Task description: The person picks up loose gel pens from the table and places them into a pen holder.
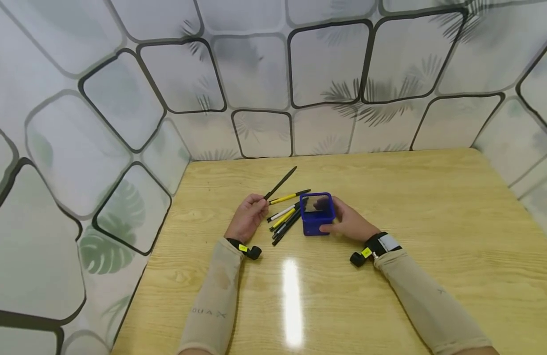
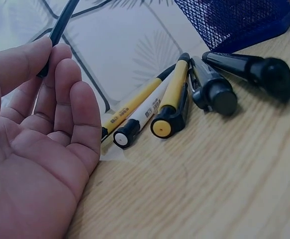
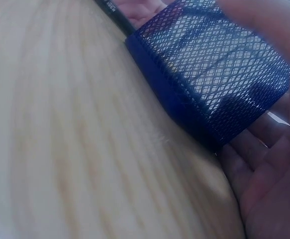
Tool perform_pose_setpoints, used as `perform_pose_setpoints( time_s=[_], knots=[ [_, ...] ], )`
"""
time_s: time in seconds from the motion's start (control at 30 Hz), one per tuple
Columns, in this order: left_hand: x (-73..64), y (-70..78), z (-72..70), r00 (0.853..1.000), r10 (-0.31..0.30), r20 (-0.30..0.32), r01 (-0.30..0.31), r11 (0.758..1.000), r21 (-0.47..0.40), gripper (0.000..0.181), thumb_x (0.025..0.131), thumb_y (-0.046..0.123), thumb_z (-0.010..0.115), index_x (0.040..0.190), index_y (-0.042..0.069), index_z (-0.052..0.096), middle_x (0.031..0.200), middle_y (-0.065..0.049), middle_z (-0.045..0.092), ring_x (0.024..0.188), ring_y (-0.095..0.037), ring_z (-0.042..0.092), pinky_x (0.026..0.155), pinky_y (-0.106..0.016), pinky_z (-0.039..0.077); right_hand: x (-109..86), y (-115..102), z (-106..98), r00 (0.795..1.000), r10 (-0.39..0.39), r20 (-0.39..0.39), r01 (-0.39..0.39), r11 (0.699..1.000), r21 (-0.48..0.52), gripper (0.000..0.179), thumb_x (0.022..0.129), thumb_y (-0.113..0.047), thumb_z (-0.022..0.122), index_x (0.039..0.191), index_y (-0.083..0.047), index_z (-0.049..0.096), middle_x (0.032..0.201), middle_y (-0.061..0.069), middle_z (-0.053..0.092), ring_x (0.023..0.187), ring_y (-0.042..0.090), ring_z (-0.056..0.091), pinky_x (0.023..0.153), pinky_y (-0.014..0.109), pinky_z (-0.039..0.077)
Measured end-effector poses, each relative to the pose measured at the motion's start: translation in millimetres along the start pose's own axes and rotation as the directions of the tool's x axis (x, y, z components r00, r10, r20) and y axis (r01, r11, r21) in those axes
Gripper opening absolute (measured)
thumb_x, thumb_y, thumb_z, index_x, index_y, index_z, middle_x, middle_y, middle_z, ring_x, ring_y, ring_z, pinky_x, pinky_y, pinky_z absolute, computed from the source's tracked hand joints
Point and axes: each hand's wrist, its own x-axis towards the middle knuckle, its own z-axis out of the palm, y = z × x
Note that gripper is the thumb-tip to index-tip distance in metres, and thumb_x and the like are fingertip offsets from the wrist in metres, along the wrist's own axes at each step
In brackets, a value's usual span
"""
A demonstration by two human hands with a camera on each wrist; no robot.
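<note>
My left hand [image 1: 248, 217] pinches a black pen [image 1: 281, 182] near one end between thumb and fingertips, its other end slanting up and away to the right. In the left wrist view the same dark pen [image 2: 62, 22] rises from the fingertips. A blue mesh pen holder [image 1: 317, 224] stands upright on the table, and my right hand [image 1: 351, 220] grips its right side, thumb in front and fingers behind. Between the hands lies a loose bunch of pens: a white pen [image 2: 144, 115], yellow pens [image 2: 174, 94] and dark pens [image 2: 212, 87].
The wooden table [image 1: 389, 296] meets a patterned wall covering [image 1: 264, 133] at the back and another stretch of it on the left. One yellow pen [image 1: 284, 198] lies a little apart, behind the bunch. Light glares on the tabletop in front of the pens.
</note>
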Motion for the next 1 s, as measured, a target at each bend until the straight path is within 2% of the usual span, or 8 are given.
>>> perform_pose_setpoints(
  time_s=[0.17,0.33,0.47,0.63,0.8,0.9,0.93,1.0],
  knots=[
    [0.7,-0.9,1.9,0.999,0.004,-0.051,-0.002,0.999,0.036,0.014,0.107,0.002,0.054,0.107,0.013,0.062,0.1,-0.002,0.069,0.095,-0.012,0.065,0.087,-0.022,0.056,-0.2,1,1,1.0,-0.02,0.013,0.02,1.0,0.006,0.079,0.088,-0.016,0.085,0.152,-0.01,0.041,0.155,0.012,0.048,0.148,0.034,0.039,0.122,0.056,0.027],
    [4.2,5.4,5.2,0.996,0.069,-0.062,-0.065,0.996,0.064,0.016,0.106,0.0,0.055,0.105,0.013,0.064,0.097,-0.004,0.068,0.094,-0.016,0.064,0.086,-0.026,0.055,1.0,0,0,1.0,-0.025,0.015,0.025,1.0,0.0,0.076,0.09,-0.016,0.083,0.152,-0.009,0.041,0.155,0.013,0.048,0.148,0.034,0.039,0.122,0.057,0.026],
    [0.2,19.9,7.4,0.989,0.146,-0.021,-0.141,0.978,0.153,0.017,0.104,0.0,0.058,0.105,0.015,0.065,0.097,-0.003,0.069,0.091,-0.019,0.064,0.086,-0.027,0.056,2.5,0,0,0.999,-0.037,0.025,0.037,0.999,0.001,0.075,0.091,-0.015,0.082,0.153,-0.009,0.04,0.155,0.014,0.047,0.148,0.035,0.038,0.123,0.057,0.024],
    [-7.7,47.3,23.0,0.972,0.224,0.067,-0.234,0.928,0.291,0.016,0.103,0.002,0.061,0.109,0.015,0.067,0.099,-0.003,0.069,0.088,-0.023,0.066,0.087,-0.031,0.056,1.6,0,-1,0.999,-0.024,0.027,0.024,1.0,0.011,0.078,0.091,-0.016,0.082,0.155,-0.01,0.038,0.156,0.014,0.047,0.148,0.034,0.038,0.123,0.056,0.023],
    [-20.7,74.6,55.8,0.949,0.31,0.063,-0.309,0.865,0.395,0.01,0.101,0.007,0.066,0.109,0.013,0.068,0.096,-0.002,0.07,0.085,-0.019,0.065,0.081,-0.031,0.057,-0.7,1,-3,1.0,-0.004,0.031,0.003,1.0,0.023,0.081,0.091,-0.019,0.083,0.157,-0.013,0.036,0.157,0.013,0.046,0.149,0.034,0.038,0.123,0.056,0.023],
    [-31.3,88.9,75.9,0.916,0.393,0.083,-0.385,0.801,0.459,0.012,0.1,0.005,0.067,0.112,0.005,0.068,0.096,-0.001,0.07,0.085,-0.019,0.064,0.077,-0.03,0.056,-1.4,0,-2,0.999,0.001,0.035,-0.002,0.999,0.033,0.084,0.09,-0.02,0.083,0.158,-0.013,0.034,0.157,0.013,0.045,0.149,0.035,0.037,0.123,0.057,0.023],
    [-34.4,92.3,81.7,0.9,0.424,0.101,-0.416,0.767,0.488,0.013,0.1,0.004,0.067,0.113,0.002,0.068,0.096,-0.001,0.069,0.085,-0.02,0.064,0.077,-0.029,0.056,-1.3,0,-2,0.999,0.002,0.035,-0.003,0.999,0.033,0.085,0.09,-0.02,0.083,0.159,-0.013,0.033,0.157,0.013,0.045,0.149,0.035,0.037,0.123,0.057,0.023],
    [-39.6,97.4,92.5,0.868,0.476,0.142,-0.467,0.683,0.562,0.016,0.099,0.003,0.068,0.114,-0.001,0.068,0.096,-0.002,0.068,0.086,-0.019,0.064,0.078,-0.029,0.055,-0.8,-1,-2,0.999,0.008,0.033,-0.009,0.999,0.034,0.086,0.09,-0.02,0.083,0.159,-0.015,0.032,0.157,0.013,0.045,0.148,0.034,0.038,0.123,0.057,0.025]
  ],
)
